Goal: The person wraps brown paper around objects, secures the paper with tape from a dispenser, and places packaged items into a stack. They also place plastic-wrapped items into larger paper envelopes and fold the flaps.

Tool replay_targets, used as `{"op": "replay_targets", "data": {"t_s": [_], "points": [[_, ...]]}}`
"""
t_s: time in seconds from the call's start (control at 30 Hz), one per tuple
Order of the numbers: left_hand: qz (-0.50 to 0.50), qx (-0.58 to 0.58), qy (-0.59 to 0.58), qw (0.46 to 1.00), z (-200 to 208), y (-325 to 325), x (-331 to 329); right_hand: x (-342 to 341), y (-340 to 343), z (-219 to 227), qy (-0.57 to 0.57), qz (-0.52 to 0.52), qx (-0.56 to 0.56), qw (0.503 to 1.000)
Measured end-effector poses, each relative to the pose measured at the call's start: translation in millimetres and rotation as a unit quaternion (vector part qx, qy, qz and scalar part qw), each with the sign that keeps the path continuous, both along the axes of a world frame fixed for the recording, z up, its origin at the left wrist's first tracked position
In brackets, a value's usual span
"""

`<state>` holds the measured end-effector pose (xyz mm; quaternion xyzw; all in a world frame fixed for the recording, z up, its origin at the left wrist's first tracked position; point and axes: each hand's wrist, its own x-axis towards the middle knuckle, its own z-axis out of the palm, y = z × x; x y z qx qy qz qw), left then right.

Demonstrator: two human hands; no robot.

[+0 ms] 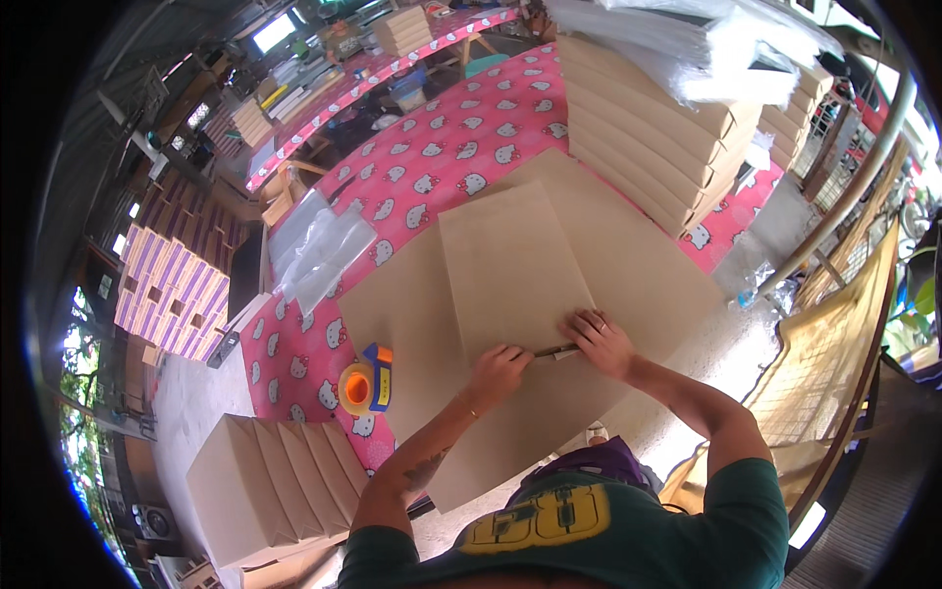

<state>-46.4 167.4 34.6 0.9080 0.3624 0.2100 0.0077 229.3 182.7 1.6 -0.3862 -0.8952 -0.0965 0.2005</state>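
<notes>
A large brown paper sheet (648, 265) lies over the table in front of me. On it rests a smaller brown rectangular panel (510, 255), its near edge beside my hands. My left hand (500, 376) is closed around the left end of a slim dark pen-like tool (555, 351); its exact kind is too small to make out. My right hand (601, 344), a ring on one finger, bends over the tool's other end, fingers together at the panel's near right corner. Left of my left hand, a blue and orange tape dispenser (381, 381) with a tape roll stands at the sheet's edge.
A pink patterned cloth (461, 147) covers the table. Clear plastic bags (319, 245) lie at the left. Tall stacks of brown boxes (648, 128) stand at the far right, topped with plastic wrap (726, 49). More brown boxes (265, 481) stand at the near left.
</notes>
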Motion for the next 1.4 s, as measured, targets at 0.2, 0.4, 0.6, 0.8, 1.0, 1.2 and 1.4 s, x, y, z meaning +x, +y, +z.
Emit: {"op": "replay_targets", "data": {"t_s": [0.2, 0.4, 0.6, 0.8, 1.0, 1.2, 1.4], "points": [[0.018, -0.135, -0.001, 0.991, 20.5, 8.8, 2.9, -3.4, 5.0, 7.6, 0.039, 0.015, -0.01, 0.999], [0.023, -0.204, -0.002, 0.979, 38.8, 25.0, 5.5, -14.9, 27.8, 25.6, 0.119, 0.08, -0.112, 0.983], [0.065, -0.212, -0.008, 0.975, 43.7, 42.2, 8.1, -29.8, 22.6, 21.9, 0.166, 0.044, -0.134, 0.976], [0.07, -0.189, -0.074, 0.977, 27.1, 38.2, 3.1, -44.7, 14.7, 20.8, 0.188, -0.009, -0.133, 0.973], [0.213, -0.132, -0.005, 0.968, 14.4, 25.6, 22.8, -54.9, 3.5, 26.0, 0.228, -0.227, -0.19, 0.928], [0.281, -0.166, -0.1, 0.94, 9.4, 27.1, 23.9, -68.3, -25.4, 4.4, 0.459, -0.328, -0.286, 0.775], [0.254, -0.267, -0.339, 0.866, 6.3, 18.8, -28.0, -90.8, -24.7, -9.7, 0.481, -0.354, -0.244, 0.764]]}}
